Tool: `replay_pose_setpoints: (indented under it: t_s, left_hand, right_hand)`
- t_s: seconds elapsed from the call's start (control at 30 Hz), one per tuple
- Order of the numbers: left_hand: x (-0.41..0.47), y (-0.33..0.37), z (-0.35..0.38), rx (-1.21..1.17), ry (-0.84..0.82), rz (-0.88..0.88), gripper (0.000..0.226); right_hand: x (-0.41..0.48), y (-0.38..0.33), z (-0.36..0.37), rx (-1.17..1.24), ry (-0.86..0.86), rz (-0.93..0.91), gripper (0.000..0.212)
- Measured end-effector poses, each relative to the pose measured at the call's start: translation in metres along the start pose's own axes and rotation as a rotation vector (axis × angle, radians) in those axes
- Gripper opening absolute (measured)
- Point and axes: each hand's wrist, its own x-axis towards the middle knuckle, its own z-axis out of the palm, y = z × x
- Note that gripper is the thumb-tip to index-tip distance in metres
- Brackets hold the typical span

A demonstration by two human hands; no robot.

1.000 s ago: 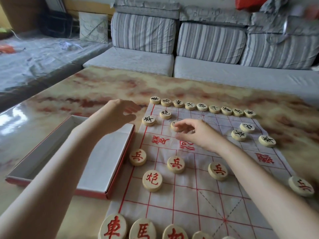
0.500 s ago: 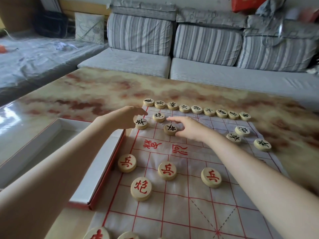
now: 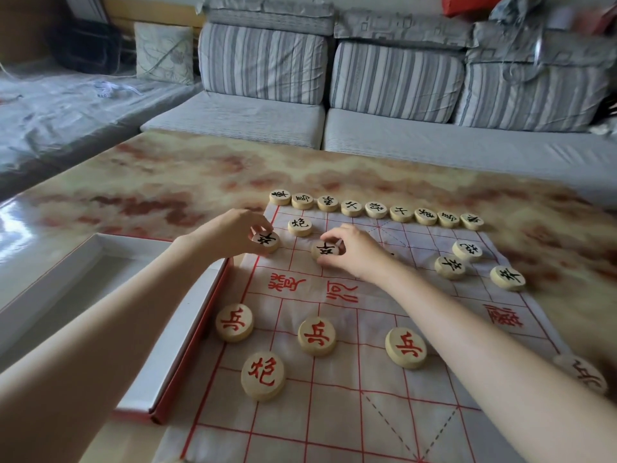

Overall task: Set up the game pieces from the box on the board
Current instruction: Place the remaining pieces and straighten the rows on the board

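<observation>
- Noted on the marbled counter (image 3: 200,168): cloth board (image 3: 334,412) with red grid, open box (image 3: 187,329) touching its left edge.
- Left hand (image 3: 233,233) at the board's far-left line; fingers curled, thumb and fingertips pinching a black-marked soldier piece (image 3: 267,241).
- Right hand (image 3: 354,250) further in along the same row; fingers curled, pinching a second black soldier piece (image 3: 325,251).
- Cannot tell whether either pinched piece sits on the cloth or is lifted off it.
- Black cannon piece (image 3: 299,226) just beyond and between the two hands, touching neither.
- Row of nine black pieces (image 3: 375,209) along the far edge of the board.
- Three loose black pieces (image 3: 450,267) clustered near the right edge, off the grid points.
- Three red soldier pieces (image 3: 316,336) in a row on the near side, red cannon piece (image 3: 263,375) nearer, at left.
- One more piece (image 3: 581,372) at the right edge, partly hidden by the right forearm.
- Striped sofa (image 3: 400,138) behind the counter.
</observation>
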Motion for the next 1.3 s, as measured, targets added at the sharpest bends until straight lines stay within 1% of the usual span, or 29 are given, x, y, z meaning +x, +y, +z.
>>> replay_pose_setpoints:
  t_s: [0.13,0.33,0.73,0.87,0.93,0.97,1.03,1.1,1.2,1.23,1.3]
  left_hand:
    - [-0.001,-0.002,0.006,-0.016,0.06,-0.029,0.044]
    - [-0.001,-0.008,0.01,-0.066,0.085,-0.043,0.044]
    - [-0.004,-0.008,0.013,-0.071,0.086,-0.033,0.047]
    - [-0.004,-0.008,0.012,-0.073,0.077,-0.036,0.048]
    - [-0.005,-0.007,0.012,-0.071,0.06,-0.04,0.051]
    - [-0.006,-0.006,0.012,-0.069,0.064,-0.044,0.054]
    - [-0.007,-0.003,0.007,-0.055,0.133,-0.06,0.061]
    - [-0.009,0.004,0.0,-0.024,0.214,-0.063,0.063]
    - [-0.008,0.029,-0.006,-0.055,0.256,0.021,0.052]
    - [-0.007,0.041,-0.004,-0.088,0.265,0.057,0.047]
    - [-0.005,0.068,0.005,-0.138,0.241,0.115,0.041]
  right_hand:
    - [-0.001,-0.002,0.006,-0.018,0.064,0.019,0.049]
    - [-0.003,-0.002,0.008,-0.022,0.079,0.026,0.048]
    - [-0.004,-0.001,0.013,-0.015,0.137,0.035,0.049]
    - [-0.003,-0.001,0.012,-0.002,0.137,0.032,0.05]
    - [-0.005,-0.002,0.011,-0.007,0.111,0.033,0.053]
    - [-0.008,-0.003,0.008,-0.006,0.094,0.034,0.056]
    - [-0.015,-0.002,-0.005,0.021,0.099,0.028,0.06]
    - [-0.026,0.007,-0.027,0.089,0.163,0.023,0.056]
    - [-0.051,0.039,-0.07,0.13,0.196,0.063,0.041]
    - [-0.06,0.054,-0.083,0.134,0.185,0.101,0.039]
    - [-0.076,0.082,-0.103,0.057,0.145,0.166,0.043]
